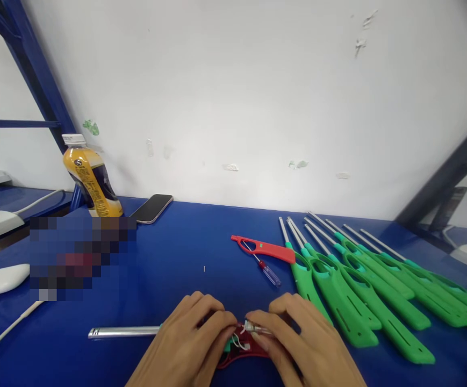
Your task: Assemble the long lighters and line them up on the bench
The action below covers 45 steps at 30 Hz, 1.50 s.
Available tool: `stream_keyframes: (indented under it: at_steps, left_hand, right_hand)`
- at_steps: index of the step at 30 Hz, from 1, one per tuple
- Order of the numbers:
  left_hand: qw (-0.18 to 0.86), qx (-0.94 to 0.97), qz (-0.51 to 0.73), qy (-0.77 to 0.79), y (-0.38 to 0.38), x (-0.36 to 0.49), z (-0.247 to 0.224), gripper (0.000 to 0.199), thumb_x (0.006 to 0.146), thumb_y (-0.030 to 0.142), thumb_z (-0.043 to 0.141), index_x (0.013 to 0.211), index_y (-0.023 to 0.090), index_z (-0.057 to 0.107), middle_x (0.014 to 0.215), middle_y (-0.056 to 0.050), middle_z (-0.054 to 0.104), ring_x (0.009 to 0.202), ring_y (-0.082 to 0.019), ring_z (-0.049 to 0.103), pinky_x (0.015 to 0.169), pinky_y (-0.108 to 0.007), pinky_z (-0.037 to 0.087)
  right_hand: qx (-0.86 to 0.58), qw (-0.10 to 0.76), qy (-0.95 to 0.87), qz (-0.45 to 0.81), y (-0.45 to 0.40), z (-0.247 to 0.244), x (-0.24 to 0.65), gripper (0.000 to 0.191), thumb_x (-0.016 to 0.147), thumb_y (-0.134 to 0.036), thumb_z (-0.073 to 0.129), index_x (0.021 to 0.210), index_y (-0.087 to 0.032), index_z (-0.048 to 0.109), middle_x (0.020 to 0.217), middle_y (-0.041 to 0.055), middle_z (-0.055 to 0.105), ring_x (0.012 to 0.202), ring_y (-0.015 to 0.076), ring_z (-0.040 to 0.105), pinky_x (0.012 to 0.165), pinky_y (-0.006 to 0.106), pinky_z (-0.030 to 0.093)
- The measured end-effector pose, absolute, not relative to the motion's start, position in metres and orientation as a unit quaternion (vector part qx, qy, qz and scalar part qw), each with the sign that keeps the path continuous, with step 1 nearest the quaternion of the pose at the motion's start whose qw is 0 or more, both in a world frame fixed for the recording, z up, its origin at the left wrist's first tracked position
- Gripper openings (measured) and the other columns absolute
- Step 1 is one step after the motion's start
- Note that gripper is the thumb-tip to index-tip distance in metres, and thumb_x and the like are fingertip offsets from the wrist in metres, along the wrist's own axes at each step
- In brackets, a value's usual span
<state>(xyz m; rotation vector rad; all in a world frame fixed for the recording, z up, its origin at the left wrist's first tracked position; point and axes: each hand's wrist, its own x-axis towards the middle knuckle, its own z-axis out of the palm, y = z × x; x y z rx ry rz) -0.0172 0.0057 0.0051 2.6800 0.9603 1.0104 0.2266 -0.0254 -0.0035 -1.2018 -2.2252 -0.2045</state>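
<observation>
A long-nosed gas lighter with an opened red handle (258, 349) lies under both hands at the table's front edge. Its metal tube (124, 332) points left. White wires (238, 342) and a green part (228, 345) show inside the shell. My left hand (188, 338) is closed around the tube end of the handle, fingertips at the wires. Between the thumb and fingers of my right hand (303, 338) is a small clear-and-white part (250, 326), held over the shell. Fingers hide most of the handle.
A loose red handle half (271, 250) and a screwdriver (269, 272) lie ahead. Several green lighters (350, 306) spread out at right. A tiny metal pin (204, 269) lies mid-table. Farther left are a phone (152, 208), a yellow bottle (92, 177) and a pixelated patch.
</observation>
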Motion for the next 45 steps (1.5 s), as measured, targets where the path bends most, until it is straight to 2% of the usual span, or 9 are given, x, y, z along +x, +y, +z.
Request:
stream_keyframes:
  at_steps: [17, 21, 27, 34, 45]
  left_hand:
    - [0.067, 0.894, 0.312, 0.313, 0.0049, -0.0208, 0.0042, 0.023, 0.115, 0.017, 0.044, 0.115, 0.025, 0.066, 0.103, -0.001, 0.07, 0.09, -0.017, 0.065, 0.082, -0.027, 0.057]
    - [0.052, 0.895, 0.305, 0.32, 0.005, -0.0209, 0.0055, 0.025, 0.115, 0.016, 0.042, 0.115, 0.025, 0.065, 0.103, -0.001, 0.071, 0.09, -0.017, 0.065, 0.083, -0.028, 0.058]
    - [0.036, 0.892, 0.318, 0.319, 0.0051, -0.0165, 0.0068, 0.029, 0.115, 0.016, 0.038, 0.111, 0.024, 0.064, 0.099, 0.0, 0.07, 0.086, -0.017, 0.067, 0.081, -0.027, 0.06]
    - [0.068, 0.898, 0.29, 0.325, 0.0021, -0.0197, 0.0028, 0.026, 0.113, 0.011, 0.042, 0.122, 0.025, 0.062, 0.107, -0.001, 0.069, 0.094, -0.017, 0.067, 0.091, -0.029, 0.059]
    - [0.053, 0.898, 0.296, 0.32, 0.0021, -0.0196, 0.0044, 0.025, 0.114, 0.013, 0.041, 0.118, 0.024, 0.063, 0.105, -0.001, 0.069, 0.092, -0.017, 0.065, 0.087, -0.028, 0.058]
  right_hand:
    - [-0.442, 0.301, -0.842, -0.071, -0.0264, 0.0001, 0.225, 0.026, 0.114, -0.031, 0.051, 0.129, -0.031, 0.072, 0.096, 0.0011, 0.075, 0.077, 0.0185, 0.072, 0.078, 0.034, 0.06]
    - [-0.447, 0.317, -0.834, -0.062, -0.0277, -0.0006, 0.2242, 0.023, 0.111, -0.026, 0.057, 0.129, -0.03, 0.071, 0.097, 0.0013, 0.075, 0.079, 0.0189, 0.073, 0.081, 0.035, 0.061]
    - [-0.444, 0.333, -0.831, -0.04, -0.029, 0.0, 0.2262, 0.022, 0.109, -0.023, 0.059, 0.127, -0.03, 0.071, 0.098, 0.0017, 0.074, 0.079, 0.0177, 0.072, 0.077, 0.032, 0.062]
    - [-0.446, 0.321, -0.835, -0.041, -0.0298, 0.0004, 0.2255, 0.023, 0.109, -0.024, 0.059, 0.129, -0.03, 0.07, 0.098, 0.002, 0.074, 0.08, 0.0189, 0.073, 0.077, 0.032, 0.063]
    - [-0.455, 0.306, -0.836, -0.032, -0.0321, 0.0006, 0.2263, 0.024, 0.109, -0.026, 0.059, 0.129, -0.032, 0.07, 0.097, 0.0016, 0.074, 0.078, 0.0189, 0.072, 0.075, 0.031, 0.063]
